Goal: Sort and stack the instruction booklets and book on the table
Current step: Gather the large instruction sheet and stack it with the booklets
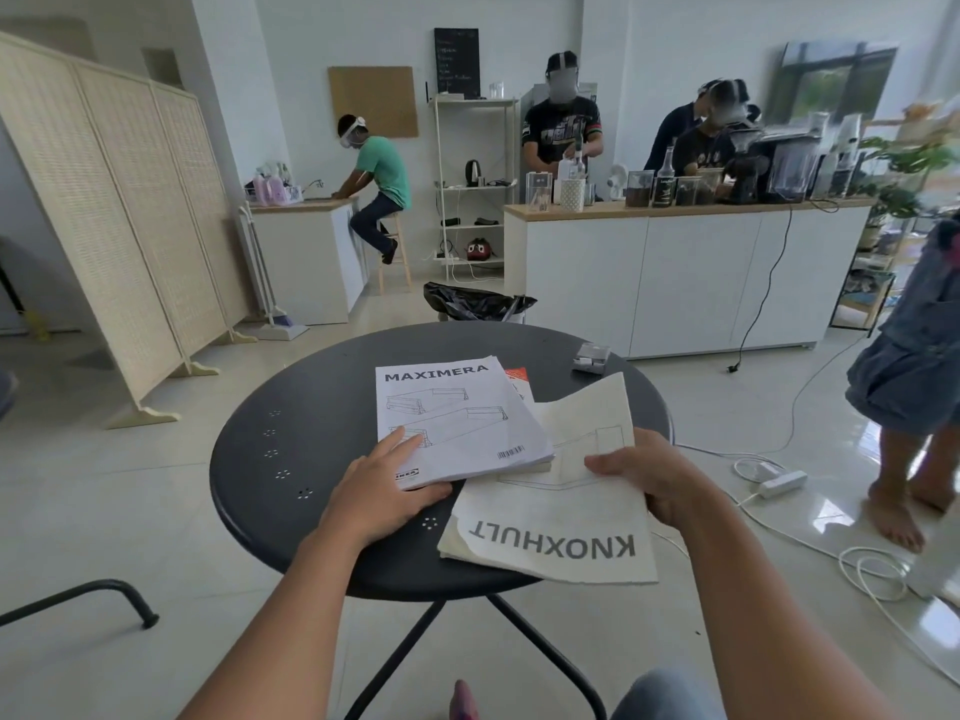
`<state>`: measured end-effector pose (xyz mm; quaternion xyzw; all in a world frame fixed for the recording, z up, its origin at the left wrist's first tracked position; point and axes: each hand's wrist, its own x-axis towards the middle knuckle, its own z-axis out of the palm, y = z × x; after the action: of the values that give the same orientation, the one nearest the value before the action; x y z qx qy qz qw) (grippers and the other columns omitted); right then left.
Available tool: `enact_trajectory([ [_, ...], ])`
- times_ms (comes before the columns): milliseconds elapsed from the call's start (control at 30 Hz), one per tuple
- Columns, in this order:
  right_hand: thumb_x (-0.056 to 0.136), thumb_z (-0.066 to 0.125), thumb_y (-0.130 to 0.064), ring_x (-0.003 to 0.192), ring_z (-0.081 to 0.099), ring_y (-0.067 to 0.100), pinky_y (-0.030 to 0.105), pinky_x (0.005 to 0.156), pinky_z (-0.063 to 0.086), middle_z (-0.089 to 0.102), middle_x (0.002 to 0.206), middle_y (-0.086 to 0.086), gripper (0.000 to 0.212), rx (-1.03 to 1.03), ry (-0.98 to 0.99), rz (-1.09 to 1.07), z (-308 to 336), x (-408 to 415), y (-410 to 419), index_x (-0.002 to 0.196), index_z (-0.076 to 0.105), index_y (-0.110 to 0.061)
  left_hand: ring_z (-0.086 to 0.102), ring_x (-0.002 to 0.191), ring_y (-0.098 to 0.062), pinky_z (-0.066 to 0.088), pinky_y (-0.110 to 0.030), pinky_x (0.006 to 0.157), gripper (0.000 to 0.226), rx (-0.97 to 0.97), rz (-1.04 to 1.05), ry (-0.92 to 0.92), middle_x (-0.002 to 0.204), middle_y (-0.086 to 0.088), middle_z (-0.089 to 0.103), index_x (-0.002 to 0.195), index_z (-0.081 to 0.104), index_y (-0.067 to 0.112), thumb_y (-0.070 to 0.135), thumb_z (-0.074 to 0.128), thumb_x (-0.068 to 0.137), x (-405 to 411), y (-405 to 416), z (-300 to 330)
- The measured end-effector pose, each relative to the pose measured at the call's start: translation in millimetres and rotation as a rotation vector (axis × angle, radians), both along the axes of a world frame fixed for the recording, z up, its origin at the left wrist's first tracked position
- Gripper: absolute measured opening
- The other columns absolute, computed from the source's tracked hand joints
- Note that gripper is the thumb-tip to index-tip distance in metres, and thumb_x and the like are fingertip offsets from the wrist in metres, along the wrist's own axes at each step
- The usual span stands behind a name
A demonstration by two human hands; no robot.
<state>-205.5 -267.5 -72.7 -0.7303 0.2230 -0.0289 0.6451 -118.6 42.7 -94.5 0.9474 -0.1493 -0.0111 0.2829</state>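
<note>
At frame centre on the dark round counter, your left hand lies flat, fingers spread, on the MAXIMERA booklet (apparently topping a stack), while your right hand pinches the upside-down KNOXHULT booklet lower right.

small grey box lies near the far right edge of the round dark table. black bin bag just beyond the table. folding wicker screen stands at left. white counter at right carries jars, a dark bottle and a coffee machine. open white shelf unit holds a black kettle. white power strip and cables lie on the tiled floor.
</note>
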Motion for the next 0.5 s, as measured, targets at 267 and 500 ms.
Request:
enact_trajectory([
  [267, 0.090, 0.063, 0.003, 0.077, 0.067, 0.033, 0.037, 0.069, 0.057, 0.070, 0.088, 0.012, 0.016, 0.048, -0.168, -0.379, -2.7, -8.0, 5.3, 0.099, 0.068, -0.009, 0.023, 0.150, -0.025, 0.028, -0.050, 0.118, 0.094, -0.002, 0.006, 0.000, 0.164, 0.025, 0.015, 0.153, 0.031, 0.044, 0.076, 0.066, 0.072, 1.3, 0.0, -0.4],
  [500, 0.090, 0.065, -0.011, 0.091, 0.070, 0.029, 0.042, 0.091, 0.058, 0.074, 0.096, 0.004, 0.007, 0.098, -0.388, -0.735, -0.6, -1.2, 4.1, 0.084, 0.066, -0.015, 0.025, 0.150, -0.024, 0.028, -0.049, 0.117, 0.093, 0.011, 0.008, -0.012, 0.164, 0.025, 0.016, 0.153, 0.031, 0.045, 0.076, 0.066, 0.073, 1.4, -1.0, -0.7],
])
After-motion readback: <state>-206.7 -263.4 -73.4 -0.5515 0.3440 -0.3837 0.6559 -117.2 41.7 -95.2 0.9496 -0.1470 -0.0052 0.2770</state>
